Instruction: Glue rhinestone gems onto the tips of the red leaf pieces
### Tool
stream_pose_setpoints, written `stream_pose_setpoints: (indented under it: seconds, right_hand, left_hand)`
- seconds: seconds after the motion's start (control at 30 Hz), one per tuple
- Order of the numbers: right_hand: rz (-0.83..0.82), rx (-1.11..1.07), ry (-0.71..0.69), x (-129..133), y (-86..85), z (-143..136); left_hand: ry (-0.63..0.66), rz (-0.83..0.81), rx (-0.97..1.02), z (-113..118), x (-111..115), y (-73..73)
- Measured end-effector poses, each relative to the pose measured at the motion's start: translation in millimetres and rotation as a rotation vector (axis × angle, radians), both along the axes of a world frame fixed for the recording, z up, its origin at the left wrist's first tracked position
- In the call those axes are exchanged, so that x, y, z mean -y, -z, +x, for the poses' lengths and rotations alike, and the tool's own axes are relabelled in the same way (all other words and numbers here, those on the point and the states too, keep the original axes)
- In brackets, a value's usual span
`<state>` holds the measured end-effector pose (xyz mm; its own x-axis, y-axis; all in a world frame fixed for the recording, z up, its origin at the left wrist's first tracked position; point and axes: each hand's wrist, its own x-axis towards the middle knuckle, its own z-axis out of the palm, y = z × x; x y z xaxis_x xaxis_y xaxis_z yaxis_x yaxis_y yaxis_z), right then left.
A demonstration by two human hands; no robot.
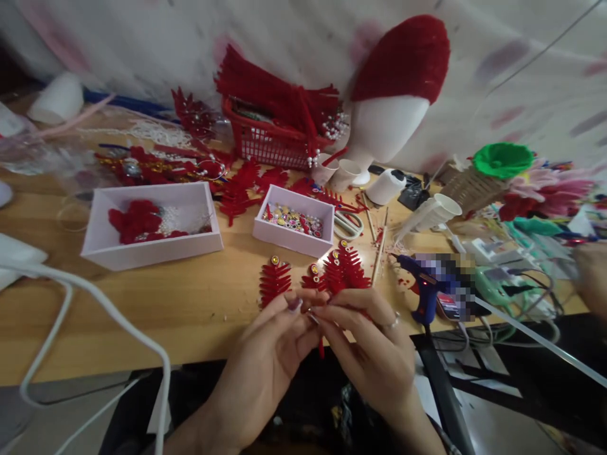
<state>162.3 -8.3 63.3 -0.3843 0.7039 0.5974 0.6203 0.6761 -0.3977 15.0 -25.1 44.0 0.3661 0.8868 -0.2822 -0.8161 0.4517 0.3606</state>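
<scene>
Near the table's front edge my left hand [270,360] and my right hand [374,354] meet, fingertips pinched together. Between them is something small, mostly hidden by the fingers. A narrow red tip [321,347] pokes out below the fingers. Just beyond my hands lie red fuzzy leaf-shaped pieces, one standing apart on the left [275,282] and others grouped on the right [348,268]; yellow gems in round settings top them. Behind these, a small white box [294,238] holds beads and gem settings. My right hand wears a ring.
Left stands a larger white box [152,253] with red pompoms and pearls. A blue glue gun [427,284] lies right, near cables and a power strip. Behind are a red basket [275,142], a white mannequin head [389,126] and paper cups. A white cable [118,316] crosses the left front. Another person's hand [590,275] shows far right.
</scene>
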Motion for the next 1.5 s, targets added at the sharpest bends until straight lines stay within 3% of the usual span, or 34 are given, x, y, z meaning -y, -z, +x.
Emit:
stream_pose_setpoints:
  seconds: [0.13,0.27,0.4,0.53,0.73,0.9,1.07,1.17,1.3,1.4,1.5]
  right_hand:
    - [0.093,0.112,-0.006,-7.7,1.4,0.3]
    - [-0.028,0.135,-0.106,-15.8,-2.6,-2.4]
    - [-0.197,0.077,-0.128,-21.7,-8.4,-4.6]
    - [-0.351,0.040,-0.156,-27.3,-12.3,-5.1]
    - [-0.434,0.037,-0.238,-34.9,-15.9,-5.3]
    - [-0.486,0.041,-0.186,-44.4,-15.5,-12.1]
    - [-0.411,0.098,-0.163,-49.2,-9.1,-18.4]
    - [-0.384,0.127,-0.130,-52.6,-2.0,-17.2]
    - [-0.346,0.220,-0.018,-62.8,7.0,-17.1]
    - [-0.355,0.294,-0.016,-70.1,12.4,-21.2]
    - [-0.368,0.323,-0.017,-73.4,17.1,-25.1]
  left_hand:
    - [0.037,-0.044,-0.044,-4.8,-0.2,7.3]
    - [0.015,-0.018,-0.282,-8.9,-4.6,14.3]
    - [-0.020,0.116,-0.602,-15.6,-9.1,18.6]
    - [-0.075,0.234,-0.764,-23.9,-11.2,18.7]
    - [-0.232,0.481,-1.126,-33.1,-12.4,21.0]
    - [-0.285,0.575,-1.259,-34.8,-15.7,24.6]
    - [-0.300,0.529,-1.236,-35.9,-22.5,25.4]
    - [-0.332,0.554,-1.331,-40.1,-25.1,26.7]
    - [-0.412,0.844,-1.633,-45.5,-23.1,38.1]
    - [-0.301,1.153,-1.713,-46.8,-22.7,48.2]
    - [-0.099,1.238,-1.721,-47.3,-25.5,52.0]
